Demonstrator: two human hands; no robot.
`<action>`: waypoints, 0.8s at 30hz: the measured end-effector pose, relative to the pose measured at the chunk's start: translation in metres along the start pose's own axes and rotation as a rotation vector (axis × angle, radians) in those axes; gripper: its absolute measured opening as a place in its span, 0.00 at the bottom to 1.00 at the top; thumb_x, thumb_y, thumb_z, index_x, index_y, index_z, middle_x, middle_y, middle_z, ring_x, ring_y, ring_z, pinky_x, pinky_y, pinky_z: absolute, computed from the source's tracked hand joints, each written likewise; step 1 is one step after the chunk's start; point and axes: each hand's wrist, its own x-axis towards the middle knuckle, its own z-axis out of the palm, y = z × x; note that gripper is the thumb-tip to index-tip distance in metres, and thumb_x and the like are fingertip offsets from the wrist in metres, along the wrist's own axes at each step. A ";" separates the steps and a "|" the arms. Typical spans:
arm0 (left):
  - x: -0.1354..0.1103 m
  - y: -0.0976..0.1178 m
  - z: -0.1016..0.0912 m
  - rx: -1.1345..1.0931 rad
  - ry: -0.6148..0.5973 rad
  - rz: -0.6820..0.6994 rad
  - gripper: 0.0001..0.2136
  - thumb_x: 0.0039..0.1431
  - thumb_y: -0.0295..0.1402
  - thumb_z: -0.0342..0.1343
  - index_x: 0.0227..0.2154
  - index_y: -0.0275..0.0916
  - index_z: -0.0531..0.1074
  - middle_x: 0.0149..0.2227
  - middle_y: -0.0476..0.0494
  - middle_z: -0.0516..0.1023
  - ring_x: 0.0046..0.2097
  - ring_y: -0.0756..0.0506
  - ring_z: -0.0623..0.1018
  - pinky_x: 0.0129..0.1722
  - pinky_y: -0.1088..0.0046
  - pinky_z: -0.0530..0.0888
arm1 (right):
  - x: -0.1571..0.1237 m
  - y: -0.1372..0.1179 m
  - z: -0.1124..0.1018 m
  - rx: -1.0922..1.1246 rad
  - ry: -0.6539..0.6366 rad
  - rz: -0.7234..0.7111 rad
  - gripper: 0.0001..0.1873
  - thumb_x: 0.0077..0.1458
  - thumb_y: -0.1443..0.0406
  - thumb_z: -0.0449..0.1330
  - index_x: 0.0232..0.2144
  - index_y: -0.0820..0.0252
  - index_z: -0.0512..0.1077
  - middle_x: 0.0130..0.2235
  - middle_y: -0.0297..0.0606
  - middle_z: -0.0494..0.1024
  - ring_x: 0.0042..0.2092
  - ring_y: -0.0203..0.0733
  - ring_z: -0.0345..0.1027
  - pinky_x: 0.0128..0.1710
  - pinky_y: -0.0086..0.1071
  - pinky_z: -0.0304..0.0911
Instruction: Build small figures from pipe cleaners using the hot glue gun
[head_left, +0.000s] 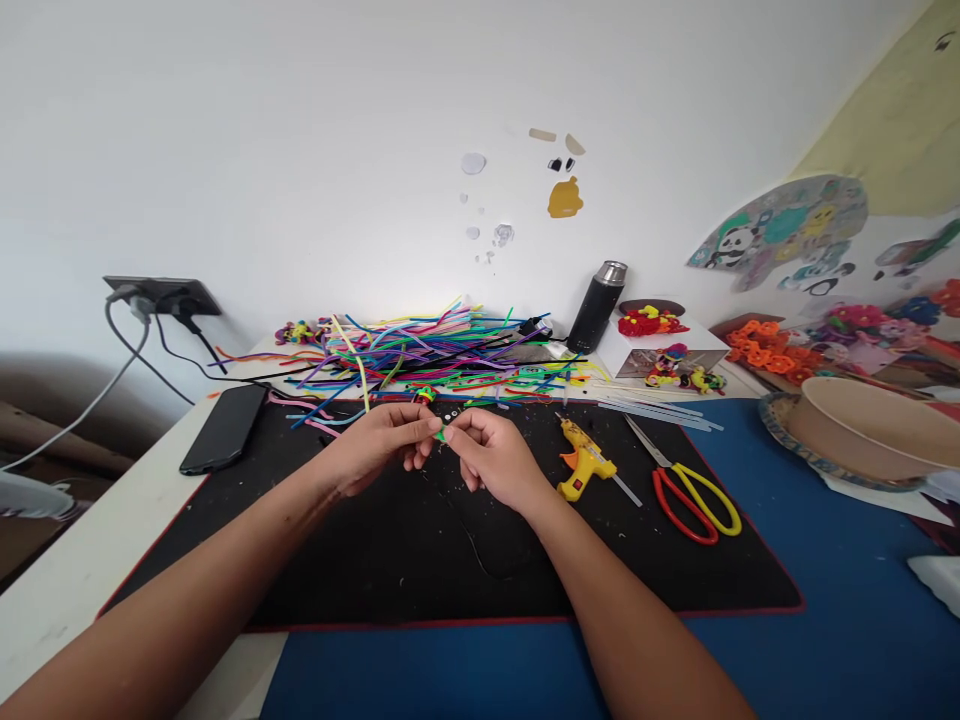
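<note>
Above the middle of the black mat (360,560), my left hand (386,440) and my right hand (496,460) meet fingertip to fingertip. Pinched between them is a small green piece (440,435), which looks like pipe cleaner; most of it is hidden by the fingers. Just behind the hands lie small black-and-white googly eyes (451,414) and a little multicoloured figure (425,395). To the right of my right hand rests a yellow glue gun (583,458) with a clear glue stick in its back. Beyond it are open scissors (686,495) with red and yellow handles.
A heap of coloured pipe cleaners (420,350) runs along the wall. At left lies a black phone (223,430) below plugged-in cables. A black thermos (598,308) leans near a white box (664,352) at the back, with glue sticks (660,408) in front. A beige bowl (877,425) stands at right.
</note>
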 end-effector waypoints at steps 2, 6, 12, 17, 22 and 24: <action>-0.001 0.001 -0.002 0.057 -0.014 0.003 0.18 0.52 0.47 0.71 0.25 0.37 0.76 0.23 0.49 0.75 0.25 0.51 0.71 0.26 0.76 0.66 | -0.001 0.000 0.001 -0.037 -0.013 -0.006 0.12 0.61 0.55 0.61 0.32 0.57 0.69 0.16 0.22 0.66 0.15 0.30 0.57 0.16 0.25 0.50; 0.000 0.000 -0.004 0.098 0.010 0.022 0.18 0.51 0.47 0.72 0.25 0.37 0.76 0.21 0.50 0.73 0.24 0.51 0.70 0.25 0.76 0.64 | -0.001 0.001 0.001 -0.006 -0.021 0.040 0.13 0.61 0.55 0.62 0.32 0.57 0.70 0.16 0.22 0.65 0.15 0.30 0.59 0.16 0.25 0.52; 0.001 0.002 0.001 0.023 0.096 0.109 0.19 0.49 0.47 0.73 0.25 0.37 0.75 0.21 0.51 0.73 0.23 0.51 0.69 0.25 0.75 0.65 | 0.001 -0.001 -0.001 0.152 0.044 0.087 0.17 0.58 0.50 0.63 0.33 0.58 0.72 0.17 0.23 0.67 0.15 0.31 0.59 0.15 0.25 0.48; 0.001 0.002 0.001 0.030 0.129 0.167 0.19 0.50 0.48 0.72 0.24 0.37 0.75 0.21 0.50 0.74 0.24 0.51 0.69 0.26 0.74 0.66 | 0.001 -0.002 -0.004 0.214 0.096 0.078 0.19 0.58 0.49 0.64 0.35 0.59 0.74 0.17 0.24 0.67 0.16 0.31 0.59 0.15 0.25 0.47; 0.001 -0.001 0.002 0.049 0.127 0.186 0.19 0.51 0.49 0.72 0.24 0.37 0.75 0.21 0.50 0.74 0.24 0.51 0.69 0.26 0.74 0.66 | 0.000 -0.003 -0.002 0.201 0.076 0.082 0.20 0.57 0.48 0.64 0.34 0.58 0.71 0.18 0.24 0.68 0.16 0.31 0.59 0.15 0.26 0.48; 0.002 -0.001 0.003 0.062 0.120 0.193 0.19 0.52 0.49 0.71 0.25 0.37 0.75 0.22 0.50 0.73 0.24 0.51 0.69 0.26 0.74 0.66 | 0.000 -0.003 -0.001 0.186 0.062 0.087 0.20 0.57 0.47 0.64 0.34 0.58 0.71 0.18 0.24 0.68 0.16 0.31 0.59 0.15 0.26 0.48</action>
